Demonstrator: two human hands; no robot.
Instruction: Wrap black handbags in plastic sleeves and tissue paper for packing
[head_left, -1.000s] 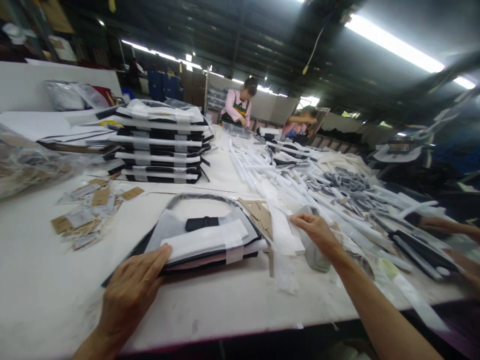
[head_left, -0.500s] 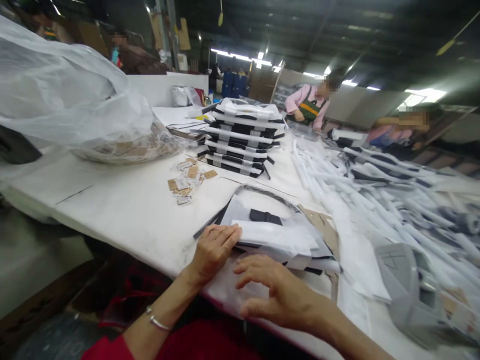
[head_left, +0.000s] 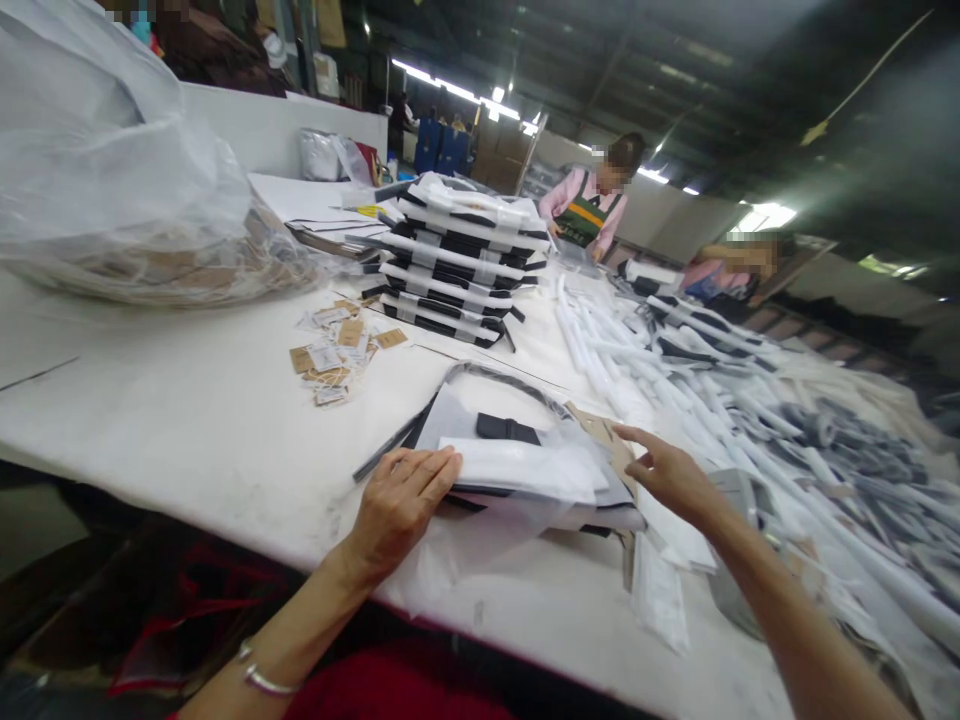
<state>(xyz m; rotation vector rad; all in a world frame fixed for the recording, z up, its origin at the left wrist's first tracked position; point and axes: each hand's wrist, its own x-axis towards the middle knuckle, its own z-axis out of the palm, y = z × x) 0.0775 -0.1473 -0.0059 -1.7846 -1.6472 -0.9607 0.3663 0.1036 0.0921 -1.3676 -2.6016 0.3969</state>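
PACKING FLOOR: At a long bench [head_left: 187,420], a worker's left hand [head_left: 401,495] lay open and flat, its fingertips pressing the near-left edge of a white sheet [head_left: 525,468] laid over a flat black bag [head_left: 442,420]. The bag sat on the bench straight ahead of the worker, close to the near edge. The right hand [head_left: 667,475] hung open at the bag's 3 o'clock, fingers spread and forefinger out, gripping nothing. It was just beside brown card [head_left: 604,432] pieces that poked out from under the wrapping. A black tab [head_left: 508,428] showed at the bag's middle.

At the bag's 11 o'clock stood a stack [head_left: 457,260] of like bags, banded in white. Loose tags [head_left: 337,350] lay at 10 o'clock, and a clear sack [head_left: 112,190] bulged farther left. White rolls [head_left: 600,350] ran off from 1 o'clock toward a co-worker [head_left: 589,205] in pink at the far end.

To an onlooker, the work seemed to call for a steady left palm, as the loose sheet looked apt to slide on the slick wrap beneath it. Weight was best spread across all the fingers, not just the tips. The right hand looked best brought in low and from the side, so as not to drag the sheet or scatter the card.
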